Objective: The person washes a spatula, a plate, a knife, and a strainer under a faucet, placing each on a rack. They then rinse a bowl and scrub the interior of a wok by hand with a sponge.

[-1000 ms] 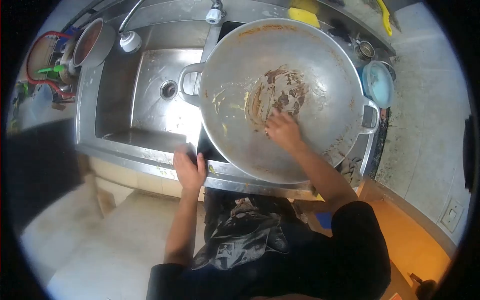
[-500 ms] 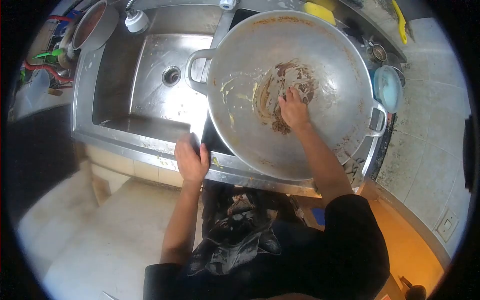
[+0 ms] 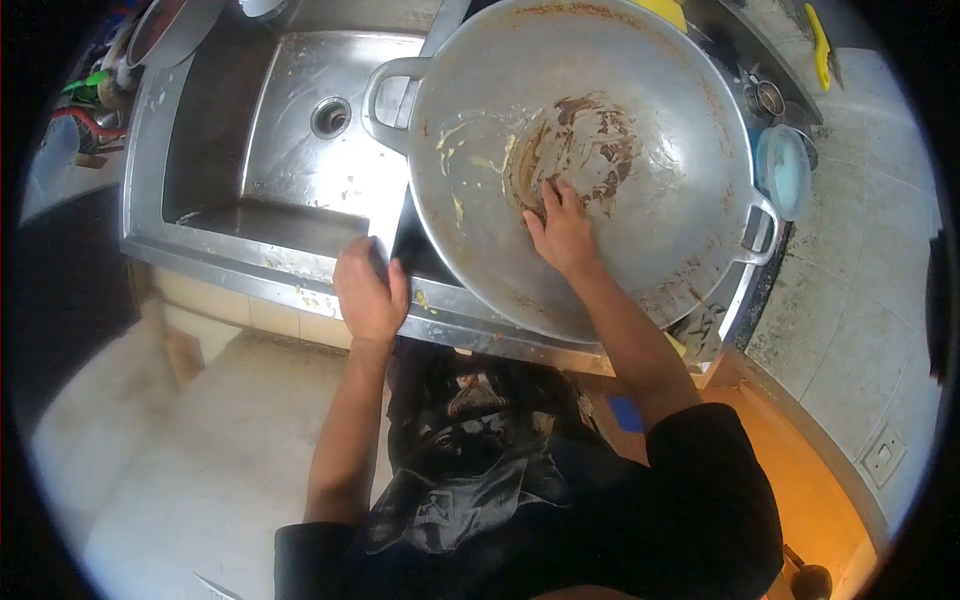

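Observation:
A large metal wok [image 3: 690, 160] with two loop handles stands right of the sink, its inside smeared with brown residue and yellowish streaks. Inside it my right hand [image 3: 563, 235] touches the surface at the lower left edge of the brown patch. Its fingers are curled downward; whatever lies under them is hidden. My left hand [image 3: 370, 290] rests on the front rim of the steel sink [image 3: 300, 150], thumb apart from the fingers, holding nothing visible.
A light blue container [image 3: 783, 172] and small metal cups [image 3: 768, 98] stand right of the wok. Behind it lies a yellow sponge [image 3: 662, 12]. A yellow-handled tool [image 3: 820, 50] is at the upper right. A pot [image 3: 175, 30] stands beyond the sink's left corner.
My right hand has moved left and slightly down across the wok's inside, and the brown clump by it is no longer visible. The view has shifted slightly; my left hand stays at the sink rim.

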Tool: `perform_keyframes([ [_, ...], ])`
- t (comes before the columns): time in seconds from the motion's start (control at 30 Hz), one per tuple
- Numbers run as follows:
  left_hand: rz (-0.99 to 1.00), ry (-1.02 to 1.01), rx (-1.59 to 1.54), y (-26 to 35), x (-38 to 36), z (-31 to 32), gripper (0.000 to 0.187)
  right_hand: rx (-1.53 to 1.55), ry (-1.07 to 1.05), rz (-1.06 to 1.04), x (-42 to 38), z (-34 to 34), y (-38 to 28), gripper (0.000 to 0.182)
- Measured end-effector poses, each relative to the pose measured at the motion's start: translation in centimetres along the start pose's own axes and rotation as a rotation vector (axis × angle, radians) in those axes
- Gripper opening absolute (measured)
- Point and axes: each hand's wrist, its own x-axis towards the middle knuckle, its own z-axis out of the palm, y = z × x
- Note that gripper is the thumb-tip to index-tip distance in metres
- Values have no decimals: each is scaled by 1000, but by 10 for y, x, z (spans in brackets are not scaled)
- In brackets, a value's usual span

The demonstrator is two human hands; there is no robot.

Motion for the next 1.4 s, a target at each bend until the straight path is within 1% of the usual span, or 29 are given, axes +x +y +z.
perform_keyframes([
  [0.03,-13,-14,4,1,-1,-1,47,5,41,-46,-5,5,1,60],
  [0.17,-12,-19,-2,0,-1,-2,47,31,44,-88,-19,6,5,62],
  [0.23,-16,-18,-1,0,-1,-1,47,42,-30,-99,-25,-2,1,65],
  [0.27,-18,-25,3,-1,-2,-1,48,39,-30,-108,-26,-8,3,65],
  [0.33,-26,-20,2,-2,-2,-2,48,278,-253,10,-23,-35,1,69],
  [0.37,-26,-22,0,-1,-2,-1,48,273,-262,0,-22,-36,8,69],
  [0.43,-19,5,-3,-1,-2,-1,47,210,-98,100,-24,-29,21,77],
  [0.47,7,29,-7,-1,0,-2,45,209,-102,96,-26,-21,23,77],
  [0.53,1,28,-4,-1,0,-1,45,148,-61,13,-29,-8,19,82],
  [0.57,0,25,0,-1,0,-1,45,148,-64,14,-31,-3,18,82],
  [0.63,-4,25,-6,-1,-1,0,45,268,-101,1,-32,-3,-1,84],
  [0.67,-4,30,-13,-1,0,0,45,267,-100,3,-32,-1,-7,84],
  [0.73,4,33,-13,0,0,-1,45,389,-62,96,-26,3,-15,81],
  [0.77,8,37,-10,0,1,-1,46,386,-60,93,-24,5,-19,81],
  [0.83,1,27,0,1,1,-2,46,411,-39,41,-21,13,-26,70],
  [0.87,-2,12,10,0,1,-3,46,411,-42,40,-19,17,-29,70],
  [0.93,-5,3,9,0,0,-3,47,415,-29,5,-16,17,-39,57],
  [0.97,-5,0,6,0,1,-2,47,413,-29,6,-16,16,-43,57],
  [1.03,-10,0,7,0,1,-2,47,495,-46,10,-18,14,-48,48],
  [1.17,-15,4,8,0,1,-2,46,553,-72,-27,-28,4,-49,43],
  [1.23,-12,8,1,-1,1,-2,46,591,-130,-61,-36,-2,-43,38],
  [1.4,-7,4,5,-1,0,-3,46,539,-195,-121,-54,-25,-26,36],
])
